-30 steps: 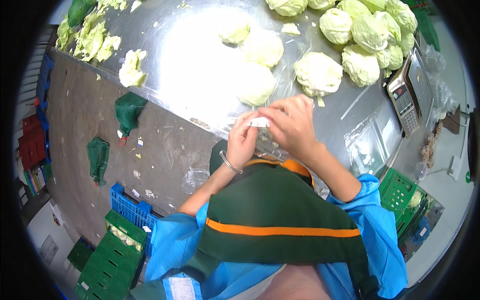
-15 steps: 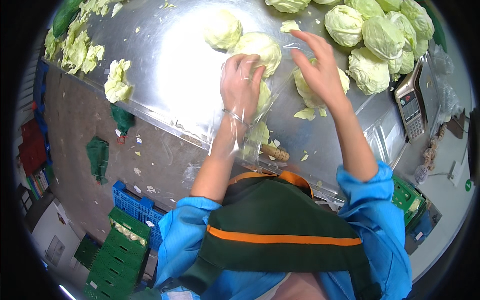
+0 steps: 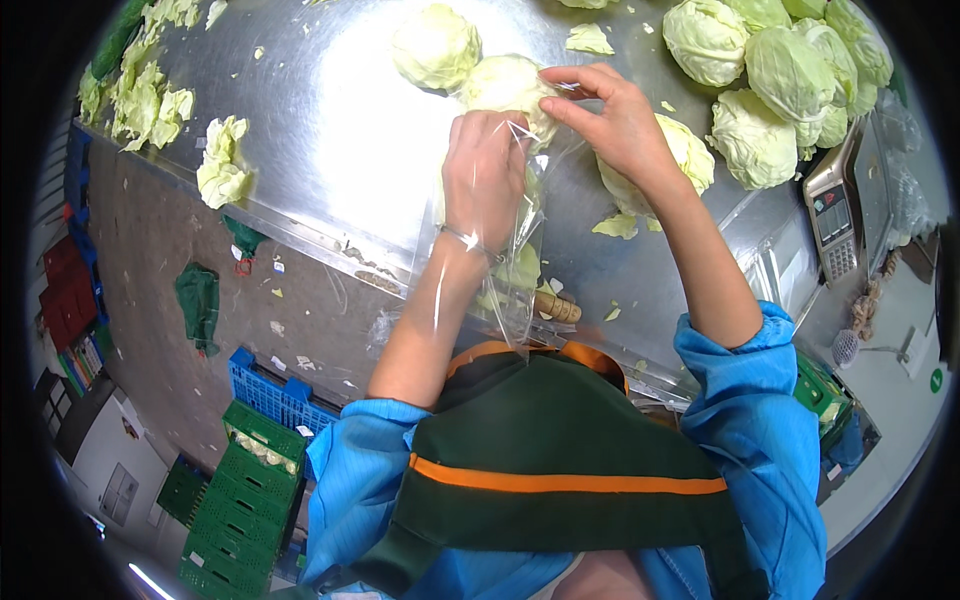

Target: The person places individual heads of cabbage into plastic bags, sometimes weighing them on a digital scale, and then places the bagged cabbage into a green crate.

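Observation:
My left hand (image 3: pixel 484 172) is inside a clear plastic bag (image 3: pixel 518 305) that sleeves loosely back over the forearm. Its curled fingers grip the near side of a pale green cabbage (image 3: pixel 505 82) on the metal table. On the right of that cabbage, my right hand (image 3: pixel 618 122) pinches the edge of the bag between thumb and fingers. Another cabbage (image 3: pixel 436 46) stands just behind to the left, and one more (image 3: pixel 680 160) sits partly hidden by my right wrist. Under the bag lies a wooden-handled tool (image 3: pixel 557 307), its other end covered.
Several cabbages (image 3: pixel 790 65) are piled at the far right, beside a scale (image 3: pixel 832 215). Loose leaves (image 3: pixel 224 165) lie near the table's left edge. Clear bags (image 3: pixel 775 270) rest at the right. Green crates (image 3: pixel 235 510) and a blue crate (image 3: pixel 275 388) stand on the floor.
My right hand has come down and left from open air onto the bag's edge beside the cabbage, its fingers closing. The left hand stays at the cabbage; the view has shifted slightly.

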A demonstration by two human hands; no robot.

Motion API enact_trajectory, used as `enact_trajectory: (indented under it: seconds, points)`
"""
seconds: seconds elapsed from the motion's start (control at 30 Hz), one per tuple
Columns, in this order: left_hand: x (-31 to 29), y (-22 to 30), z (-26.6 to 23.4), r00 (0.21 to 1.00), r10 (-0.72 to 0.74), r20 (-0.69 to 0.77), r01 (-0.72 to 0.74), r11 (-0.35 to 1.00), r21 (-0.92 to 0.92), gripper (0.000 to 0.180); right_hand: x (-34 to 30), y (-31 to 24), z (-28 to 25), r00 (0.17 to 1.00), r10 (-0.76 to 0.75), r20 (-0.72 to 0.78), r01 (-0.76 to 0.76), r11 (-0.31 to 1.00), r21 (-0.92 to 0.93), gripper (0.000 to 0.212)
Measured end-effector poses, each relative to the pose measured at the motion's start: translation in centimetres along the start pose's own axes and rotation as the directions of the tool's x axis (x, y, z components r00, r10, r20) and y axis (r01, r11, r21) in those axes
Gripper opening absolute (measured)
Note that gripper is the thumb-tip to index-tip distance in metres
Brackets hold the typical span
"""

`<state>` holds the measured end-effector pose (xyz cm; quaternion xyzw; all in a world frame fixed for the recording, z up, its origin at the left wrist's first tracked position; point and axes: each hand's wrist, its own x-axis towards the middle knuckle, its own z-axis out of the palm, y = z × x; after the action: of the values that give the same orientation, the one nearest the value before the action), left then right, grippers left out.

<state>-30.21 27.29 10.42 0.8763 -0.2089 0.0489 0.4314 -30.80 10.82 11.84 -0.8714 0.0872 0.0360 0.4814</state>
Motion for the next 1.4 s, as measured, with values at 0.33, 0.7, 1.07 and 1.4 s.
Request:
enact_trajectory:
  seconds: [0.33, 0.7, 1.07, 1.4]
  points:
    - [0.2, 0.2, 0.5, 0.996, -0.036, -0.077, 0.034, 0.999, -0.021, 0.022, 0.1, -0.1, 0.0, 0.999, 0.043, -0.015, -0.042, 0.997, 0.07, 0.031]
    - [-3.0, 1.4, -3.3, 0.984, 0.111, 0.141, -0.11, 0.994, -0.015, 0.015, 0.7, -0.3, 0.5, 0.992, 0.127, 0.02, -0.129, 0.989, 0.071, 0.03]
    - [-4.9, -9.4, -28.4, 0.862, -0.315, -0.397, 0.397, 0.906, 0.143, 0.068, -0.7, 0.6, 0.4, 0.986, -0.127, -0.107, 0.119, 0.99, -0.079, 0.034]
    - [-8.6, -8.0, -12.4, 0.743, 0.558, 0.369, -0.637, 0.759, 0.135, 0.034, -16.2, -1.5, 3.5, 0.75, -0.645, 0.144, 0.63, 0.632, -0.452, 0.038]
